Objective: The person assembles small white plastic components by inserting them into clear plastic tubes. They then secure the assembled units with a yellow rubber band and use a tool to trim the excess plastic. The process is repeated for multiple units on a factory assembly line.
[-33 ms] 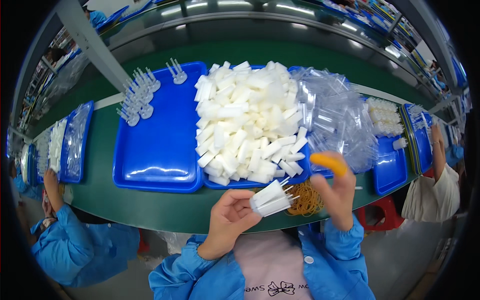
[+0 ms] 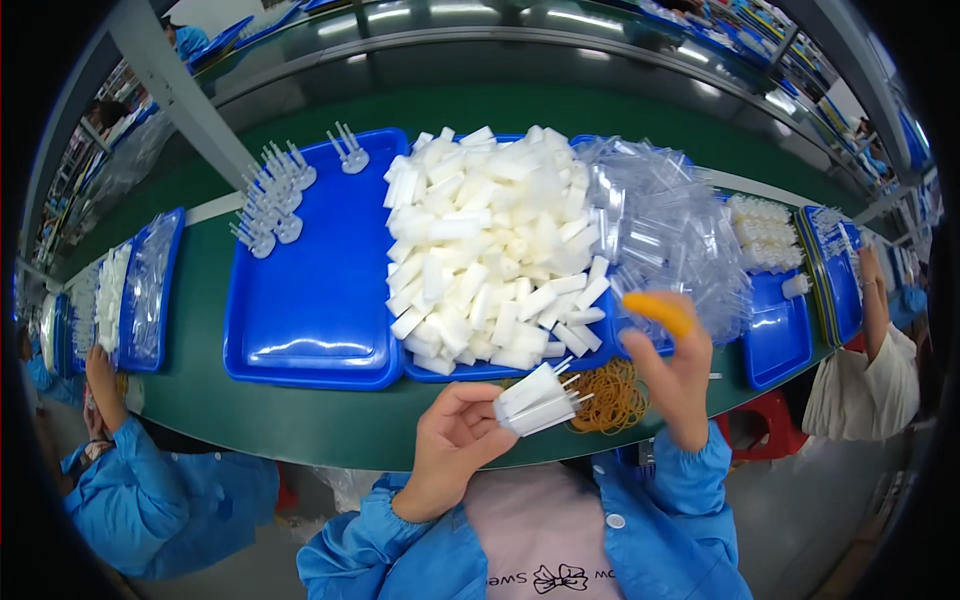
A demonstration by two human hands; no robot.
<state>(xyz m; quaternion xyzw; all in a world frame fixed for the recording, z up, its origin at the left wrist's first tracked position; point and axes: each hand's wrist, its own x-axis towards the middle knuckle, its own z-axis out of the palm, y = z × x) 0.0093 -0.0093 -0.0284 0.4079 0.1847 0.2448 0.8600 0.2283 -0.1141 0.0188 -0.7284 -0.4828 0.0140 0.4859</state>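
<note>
In front of my chest my left hand (image 2: 455,440) is closed around a small assembly of white foam blocks (image 2: 538,400) on a clear plastic base, tilted so that its thin clear prongs point up and right. To the right of it, my right hand (image 2: 680,370) is raised with thumb and forefinger apart; nothing shows between them. An orange finger cot (image 2: 658,313) covers its forefinger. Between the hands lies a pile of tan rubber bands (image 2: 612,398) on the green table. Just beyond is a blue tray heaped with white foam blocks (image 2: 490,250).
At the left, a blue tray (image 2: 310,310) bears several clear pronged bases (image 2: 270,200) along its far left. Clear plastic sheets or sleeves (image 2: 670,240) fill a tray to the right. Farther right stands a smaller blue tray (image 2: 778,340). Co-workers' arms reach in at both sides.
</note>
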